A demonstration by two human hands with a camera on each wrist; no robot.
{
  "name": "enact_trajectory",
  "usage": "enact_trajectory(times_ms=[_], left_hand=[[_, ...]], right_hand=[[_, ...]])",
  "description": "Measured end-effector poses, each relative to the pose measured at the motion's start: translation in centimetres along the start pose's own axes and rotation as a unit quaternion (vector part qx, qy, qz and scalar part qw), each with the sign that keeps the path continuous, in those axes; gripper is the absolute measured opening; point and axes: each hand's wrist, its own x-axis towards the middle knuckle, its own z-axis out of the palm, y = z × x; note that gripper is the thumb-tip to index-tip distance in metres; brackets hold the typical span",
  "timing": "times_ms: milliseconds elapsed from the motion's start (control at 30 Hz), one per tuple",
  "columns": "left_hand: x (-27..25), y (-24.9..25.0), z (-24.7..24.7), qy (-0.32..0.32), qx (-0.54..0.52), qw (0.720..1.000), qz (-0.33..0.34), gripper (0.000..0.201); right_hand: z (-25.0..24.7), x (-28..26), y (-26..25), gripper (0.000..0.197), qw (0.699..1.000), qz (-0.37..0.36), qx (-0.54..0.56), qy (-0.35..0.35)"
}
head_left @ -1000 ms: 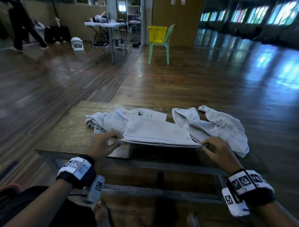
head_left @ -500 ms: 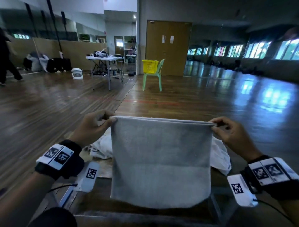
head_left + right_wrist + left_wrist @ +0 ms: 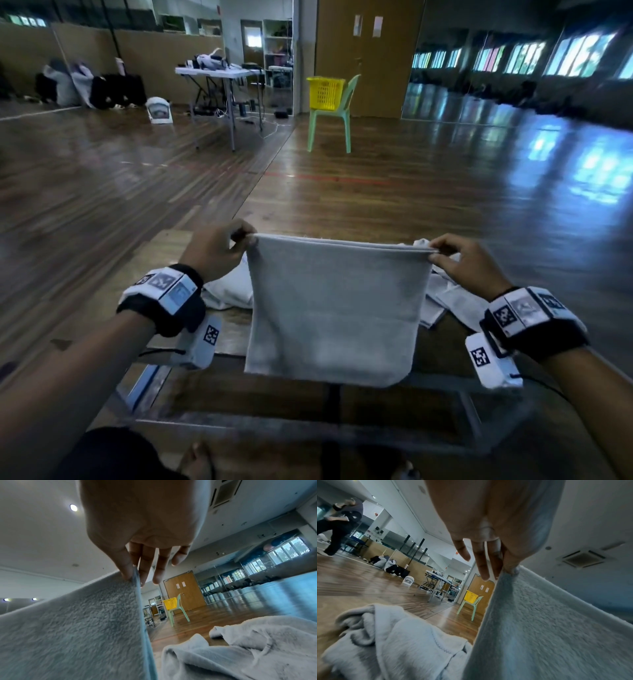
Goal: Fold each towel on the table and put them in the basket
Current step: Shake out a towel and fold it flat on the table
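A grey folded towel (image 3: 334,308) hangs flat in the air over the near edge of the wooden table (image 3: 171,246). My left hand (image 3: 236,240) pinches its top left corner and my right hand (image 3: 442,251) pinches its top right corner. The left wrist view shows thumb and fingers nipping the towel (image 3: 547,628) edge; the right wrist view shows the same on its side of the towel (image 3: 77,628). Behind it lie two crumpled white towels, one at the left (image 3: 227,291) (image 3: 393,642) and one at the right (image 3: 445,301) (image 3: 248,649). A yellow basket (image 3: 324,93) sits on a green chair far across the room.
The green chair (image 3: 337,113) stands by a wooden door. A white folding table (image 3: 219,73) with gear stands further left, cables on the floor under it. Bags lie along the left wall. A person (image 3: 339,524) walks at the far left. My bare feet show below the table.
The towel was lifted off the table by both hands and now hangs upright. Since half a second ago the hands have come down slightly.
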Motion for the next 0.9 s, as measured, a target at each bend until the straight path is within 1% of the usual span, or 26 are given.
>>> enact_trajectory(times_ms=[100, 167, 267, 300, 367, 433, 500, 533, 600, 667, 733, 800, 833, 867, 900], left_hand=[[0.8, -1.7, 2.3, 0.006, 0.032, 0.999, -0.027, 0.008], [0.7, -2.4, 3.5, 0.007, 0.035, 0.998, -0.043, 0.01], [-1.1, -3.5, 5.2, -0.03, 0.043, 0.998, -0.019, 0.017], [-1.9, -3.8, 5.7, -0.054, 0.057, 0.997, -0.012, 0.014], [-3.7, -4.2, 6.6, -0.126, 0.107, 0.986, -0.009, 0.003], [-5.7, -4.4, 7.6, -0.195, 0.161, 0.967, -0.01, 0.006], [-7.3, -4.5, 8.6, -0.225, 0.196, 0.954, 0.005, 0.005], [-7.9, -4.5, 9.2, -0.24, 0.207, 0.948, 0.006, 0.01], [-8.7, -4.6, 10.0, -0.268, 0.227, 0.936, 0.004, 0.026], [-9.0, -5.0, 10.2, -0.26, 0.231, 0.937, 0.002, 0.03], [-9.3, -5.3, 10.4, -0.249, 0.23, 0.941, 0.007, 0.038], [-9.7, -4.8, 10.6, -0.243, 0.234, 0.941, 0.006, 0.05], [-9.9, -4.2, 11.0, -0.227, 0.23, 0.946, 0.007, 0.052], [-10.0, -3.4, 11.4, -0.208, 0.221, 0.953, 0.01, 0.051], [-10.2, -2.5, 12.0, -0.189, 0.208, 0.959, 0.021, 0.049]], right_hand=[[2.6, 1.4, 0.6, 0.02, 1.0, 0.019, 0.006, 0.014], [4.2, 1.3, 1.0, 0.016, 0.999, 0.016, -0.025, 0.033], [6.4, -0.2, 2.2, 0.014, 0.996, -0.018, -0.091, 0.015], [7.0, -0.8, 2.8, 0.013, 0.994, -0.034, -0.107, -0.001], [8.1, -2.3, 4.0, 0.013, 0.989, -0.033, -0.132, -0.061], [9.1, -3.9, 5.3, 0.012, 0.978, -0.027, -0.163, -0.126], [10.0, -5.2, 6.5, 0.017, 0.971, -0.044, -0.168, -0.165], [10.4, -5.8, 7.0, 0.021, 0.967, -0.05, -0.172, -0.182], [10.8, -6.7, 7.2, 0.02, 0.963, -0.046, -0.178, -0.197], [11.0, -7.3, 7.5, 0.025, 0.962, -0.02, -0.187, -0.197], [10.8, -7.6, 7.5, 0.03, 0.968, 0.04, -0.167, -0.185], [10.3, -7.8, 7.5, 0.022, 0.971, 0.109, -0.136, -0.162], [10.2, -8.0, 7.7, 0.015, 0.969, 0.135, -0.13, -0.159], [10.2, -8.3, 7.7, 0.01, 0.966, 0.149, -0.129, -0.17], [10.2, -8.6, 7.6, 0.011, 0.961, 0.157, -0.126, -0.192]])
